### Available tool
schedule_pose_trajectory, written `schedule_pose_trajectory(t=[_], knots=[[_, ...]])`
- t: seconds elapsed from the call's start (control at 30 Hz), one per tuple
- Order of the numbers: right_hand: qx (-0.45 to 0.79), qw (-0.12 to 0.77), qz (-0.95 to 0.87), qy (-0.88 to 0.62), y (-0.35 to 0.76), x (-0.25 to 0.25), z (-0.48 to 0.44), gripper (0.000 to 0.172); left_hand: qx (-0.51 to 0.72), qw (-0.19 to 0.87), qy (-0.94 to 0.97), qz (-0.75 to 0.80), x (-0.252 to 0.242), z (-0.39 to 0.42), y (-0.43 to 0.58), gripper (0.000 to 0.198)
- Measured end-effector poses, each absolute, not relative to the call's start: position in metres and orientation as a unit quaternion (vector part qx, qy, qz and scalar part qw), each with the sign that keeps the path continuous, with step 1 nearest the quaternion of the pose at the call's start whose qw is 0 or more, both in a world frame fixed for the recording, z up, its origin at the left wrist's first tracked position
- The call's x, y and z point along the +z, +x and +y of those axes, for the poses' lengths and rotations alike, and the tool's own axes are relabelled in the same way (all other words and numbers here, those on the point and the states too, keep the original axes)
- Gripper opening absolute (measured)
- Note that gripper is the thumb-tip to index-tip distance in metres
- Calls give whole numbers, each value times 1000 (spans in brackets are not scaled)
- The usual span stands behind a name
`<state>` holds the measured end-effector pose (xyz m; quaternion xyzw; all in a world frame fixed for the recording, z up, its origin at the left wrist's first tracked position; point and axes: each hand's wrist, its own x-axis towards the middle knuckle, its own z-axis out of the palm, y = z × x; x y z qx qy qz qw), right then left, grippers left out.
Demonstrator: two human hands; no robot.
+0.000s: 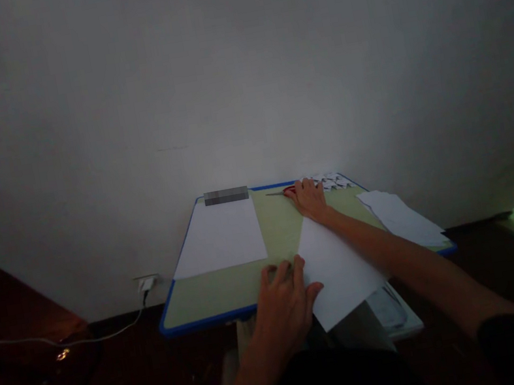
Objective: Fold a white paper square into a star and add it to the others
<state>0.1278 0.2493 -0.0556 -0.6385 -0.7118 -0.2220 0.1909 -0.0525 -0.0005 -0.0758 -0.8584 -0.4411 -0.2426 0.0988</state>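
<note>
My right hand (pixel 308 198) reaches to the back of the board-topped table, its fingers closed over the red handles of a pair of scissors (pixel 278 193). The blades point left. My left hand (pixel 285 294) lies at the front edge, fingers apart, with its thumb over the left side of a white sheet of paper (pixel 338 274). That sheet sits at a slant beneath my right forearm and hangs past the table's front edge. Another white sheet (pixel 219 235) lies flat on the left half.
Printed or cut paper pieces (pixel 334 181) lie at the back right corner. A stack of white paper (pixel 400 217) covers the right edge of the blue-rimmed table (pixel 206 298). A wall stands directly behind. At left, a cord runs from a plug (pixel 146 283).
</note>
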Motion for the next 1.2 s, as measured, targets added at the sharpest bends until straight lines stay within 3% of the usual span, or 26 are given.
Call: schedule_pose_trajectory(t=[0.57, 0.83, 0.9, 0.97, 1.07, 1.2], knots=[[-218, 187, -735, -614, 129, -47, 273, 47, -267, 83, -861, -424, -83, -25, -83, 43], [-159, 233, -711, -644, 140, -28, 261, 40, -281, 79, -854, -430, -88, -25, -87, 45], [-124, 237, -735, -623, 156, -18, 248, 38, -281, 76, -859, -420, -88, -24, -90, 48], [-87, 234, -778, -576, 177, -8, 226, 25, -278, 80, -864, -412, -86, -24, -95, 50], [-37, 232, -833, -501, 212, -2, 177, 27, -272, 91, -879, -381, -82, -24, -104, 54], [13, 236, -866, -440, 261, -20, 110, 36, -253, 70, -903, -341, -77, -27, -117, 79]])
